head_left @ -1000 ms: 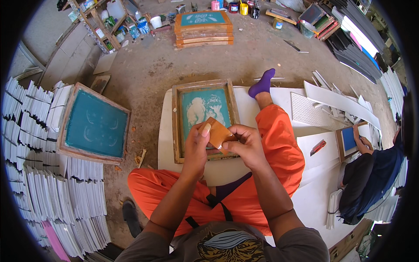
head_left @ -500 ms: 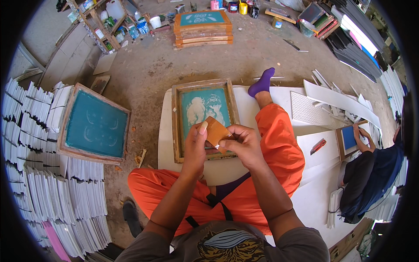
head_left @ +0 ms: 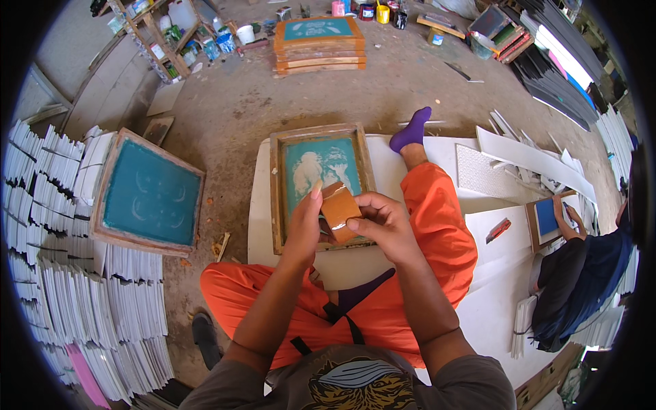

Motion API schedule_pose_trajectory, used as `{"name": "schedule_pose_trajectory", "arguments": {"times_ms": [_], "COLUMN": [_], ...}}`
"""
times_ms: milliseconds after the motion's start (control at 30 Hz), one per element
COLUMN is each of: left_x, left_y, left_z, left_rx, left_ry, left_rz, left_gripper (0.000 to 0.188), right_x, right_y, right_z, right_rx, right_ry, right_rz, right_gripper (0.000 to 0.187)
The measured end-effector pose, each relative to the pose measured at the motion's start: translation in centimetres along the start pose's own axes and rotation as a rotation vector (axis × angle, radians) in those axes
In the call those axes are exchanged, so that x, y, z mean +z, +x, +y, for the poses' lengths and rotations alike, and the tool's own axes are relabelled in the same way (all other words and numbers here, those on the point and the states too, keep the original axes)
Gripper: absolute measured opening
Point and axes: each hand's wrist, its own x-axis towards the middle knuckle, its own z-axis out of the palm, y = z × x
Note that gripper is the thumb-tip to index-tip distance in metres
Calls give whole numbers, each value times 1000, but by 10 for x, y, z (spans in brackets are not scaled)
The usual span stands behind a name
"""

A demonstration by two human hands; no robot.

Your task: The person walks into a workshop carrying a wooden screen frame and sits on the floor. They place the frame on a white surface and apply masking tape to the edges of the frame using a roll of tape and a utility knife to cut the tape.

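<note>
**Tape roll held in both hands above the printing frame**

Tape roll position first: the brown roll of packing tape (head_left: 339, 212) is off the floor, held between both hands directly over the lower right part of the wooden-framed teal screen-printing frame (head_left: 320, 183).

Largest items. White rectangular board (head_left: 263, 225) lies flat on the concrete floor and carries the frame. A second wooden frame with teal mesh (head_left: 149, 195) leans on stacks of white sheets at the person's left. A pile of similar frames (head_left: 318, 44) sits farther off, near the top of the view. The person sits in orange trousers (head_left: 437, 225), purple-socked foot beside the board. Another person at the right works on a small blue panel (head_left: 547, 217).

Hands. Left hand (head_left: 304, 229) has its grip closed on the roll's near side, fingers raised along it. Right hand (head_left: 383, 225) is closed on the roll's right edge, thumb pressing its face.

Change noted. Against the earlier views, the roll sits slightly lower and turned more upright, its curved face showing; both hands keep hold. Judgement: the roll is being rotated in hand; no tape strip is visibly drawn out.
</note>
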Motion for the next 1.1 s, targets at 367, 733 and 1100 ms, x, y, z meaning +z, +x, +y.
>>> {"name": "schedule_pose_trajectory", "arguments": {"times_ms": [367,733,1100], "left_x": [-2,-18,-17], "left_y": [-6,1,-3], "left_z": [10,35,39], "left_rx": [348,364,275], "left_ry": [37,174,213], "left_rz": [-358,-340,-311], "left_gripper": [104,79,72], "right_x": [-7,-16,-16], "right_y": [-13,19,10], "right_z": [-22,-70,-56], "right_rx": [-271,-125,-60], "right_ry": [-254,-509,-391], "right_rz": [175,-373,-300], "right_gripper": [12,16,11]}}
